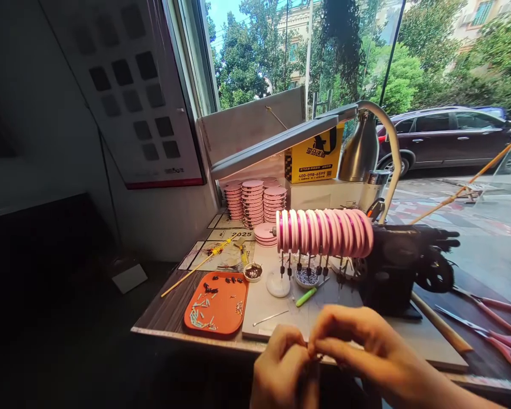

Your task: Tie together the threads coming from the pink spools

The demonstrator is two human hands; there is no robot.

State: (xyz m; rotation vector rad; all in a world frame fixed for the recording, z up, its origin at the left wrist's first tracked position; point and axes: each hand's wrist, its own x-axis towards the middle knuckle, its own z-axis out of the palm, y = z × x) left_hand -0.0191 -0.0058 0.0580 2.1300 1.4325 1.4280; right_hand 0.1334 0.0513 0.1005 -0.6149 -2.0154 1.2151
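Note:
My left hand and my right hand meet at the near edge of the worktable, fingertips pinched together on something small that I cannot make out. Just beyond them lies a white work mat with a thin metal needle and a green pen. Above the mat a row of pink spools sits on a horizontal rod, with several dark weighted threads hanging down from it.
An orange tray with small beads lies left of the mat. Stacks of pink discs stand at the back. A desk lamp arches over. A black machine and red-handled scissors are at the right. A parked car shows outside.

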